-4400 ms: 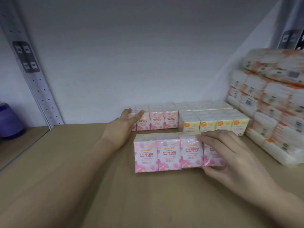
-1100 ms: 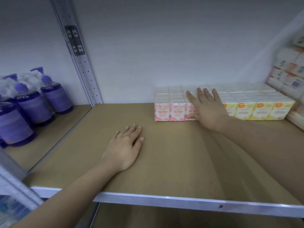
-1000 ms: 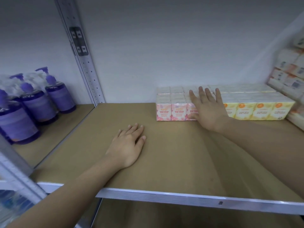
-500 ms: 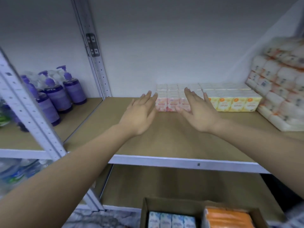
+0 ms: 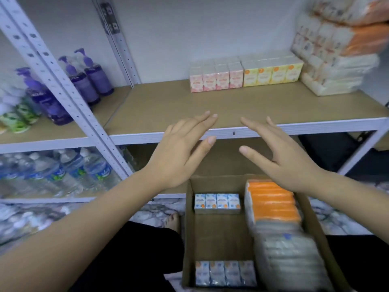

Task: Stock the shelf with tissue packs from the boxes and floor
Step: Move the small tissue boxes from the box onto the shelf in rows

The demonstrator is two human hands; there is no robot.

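Pink rose tissue packs stand at the back of the brown shelf, with yellow tissue packs touching them on the right. My left hand and my right hand hover empty in front of the shelf edge, fingers spread, above an open cardboard box on the floor. The box holds a blue tissue pack at its far end, another blue pack at its near end, and orange-wrapped tissue bundles along its right side.
Large tissue bundles are stacked at the shelf's right end. Purple pump bottles stand on the neighbouring shelf to the left, behind a perforated metal upright. Water bottles fill the lower left shelf. My foot rests beside the box.
Both hands have pulled back off the shelf from the pink packs and now hang in front of its edge. The view has dropped, bringing the floor box into sight.
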